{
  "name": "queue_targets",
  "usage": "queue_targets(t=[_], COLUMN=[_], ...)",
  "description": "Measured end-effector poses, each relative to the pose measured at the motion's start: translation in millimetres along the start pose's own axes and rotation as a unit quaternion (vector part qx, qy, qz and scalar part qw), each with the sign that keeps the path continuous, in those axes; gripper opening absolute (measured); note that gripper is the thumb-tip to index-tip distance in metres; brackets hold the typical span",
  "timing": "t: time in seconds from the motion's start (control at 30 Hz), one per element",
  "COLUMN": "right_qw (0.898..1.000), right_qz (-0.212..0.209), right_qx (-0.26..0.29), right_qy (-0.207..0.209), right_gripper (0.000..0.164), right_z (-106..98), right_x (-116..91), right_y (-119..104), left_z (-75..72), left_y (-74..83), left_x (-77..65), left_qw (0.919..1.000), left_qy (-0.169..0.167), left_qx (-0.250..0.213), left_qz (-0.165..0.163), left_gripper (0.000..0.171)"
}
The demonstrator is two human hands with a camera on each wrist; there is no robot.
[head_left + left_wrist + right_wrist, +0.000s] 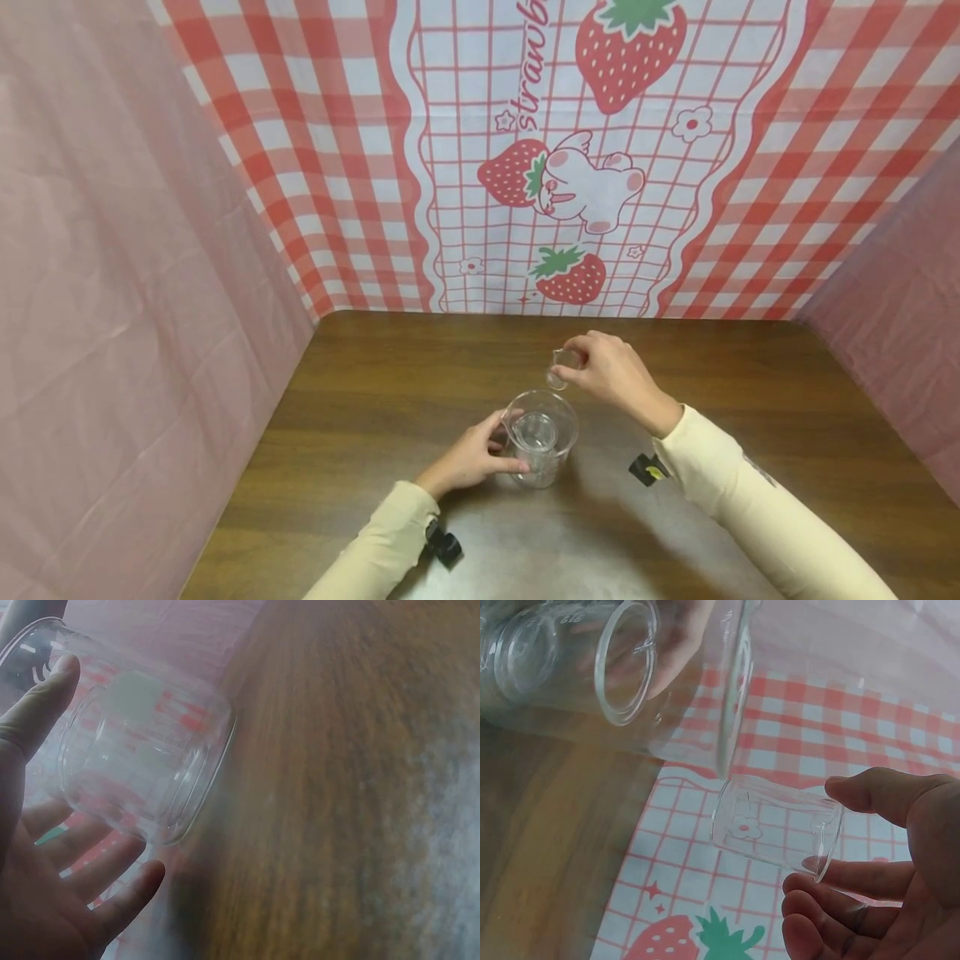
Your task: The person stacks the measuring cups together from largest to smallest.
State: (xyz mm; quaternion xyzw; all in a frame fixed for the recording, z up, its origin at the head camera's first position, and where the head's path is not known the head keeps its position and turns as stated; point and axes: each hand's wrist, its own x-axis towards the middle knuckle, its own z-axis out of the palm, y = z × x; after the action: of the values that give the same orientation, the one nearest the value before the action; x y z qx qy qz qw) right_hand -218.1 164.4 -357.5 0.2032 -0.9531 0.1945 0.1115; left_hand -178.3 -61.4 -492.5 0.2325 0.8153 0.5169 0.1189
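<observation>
A large clear glass beaker (546,473) stands upright on the table, with a smaller glass beaker (536,432) inside it. My left hand (467,460) holds the large beaker from the left, thumb on the near side and fingers round the far side. Just beyond the large beaker's rim, my right hand (617,377) pinches a tiny clear beaker (774,825) by its upper end, between thumb and fingers. The tiny beaker is raised, roughly upright, with nothing visible in it. In the right wrist view its lower end is close to the large beaker's rim (737,697).
The brown wooden table (375,375) extends around both hands. Behind it hangs a red-and-white checked cloth (352,167) with strawberries, and pink curtains (150,333) flank the sides. Black wrist cameras (447,548) sit below the cream sleeves.
</observation>
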Motion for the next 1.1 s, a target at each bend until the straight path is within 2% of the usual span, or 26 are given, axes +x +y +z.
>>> queue_targets(t=[0.43, 1.1], right_qw=[1.0, 0.999], right_qz=[-0.025, -0.047], right_qx=[0.009, 0.018], right_qy=[0.015, -0.001], right_gripper=[0.035, 0.035], right_z=[-8, -5], right_x=[-7, -15], right_y=[-14, -27], left_z=[-0.5, -0.5], left_y=[-0.6, -1.2], left_x=[-0.6, -0.7], left_qw=[1.0, 0.9999], left_qy=[-0.001, -0.003], left_qx=[-0.007, -0.011], left_qz=[0.005, 0.004], left_gripper=[0.081, 0.082])
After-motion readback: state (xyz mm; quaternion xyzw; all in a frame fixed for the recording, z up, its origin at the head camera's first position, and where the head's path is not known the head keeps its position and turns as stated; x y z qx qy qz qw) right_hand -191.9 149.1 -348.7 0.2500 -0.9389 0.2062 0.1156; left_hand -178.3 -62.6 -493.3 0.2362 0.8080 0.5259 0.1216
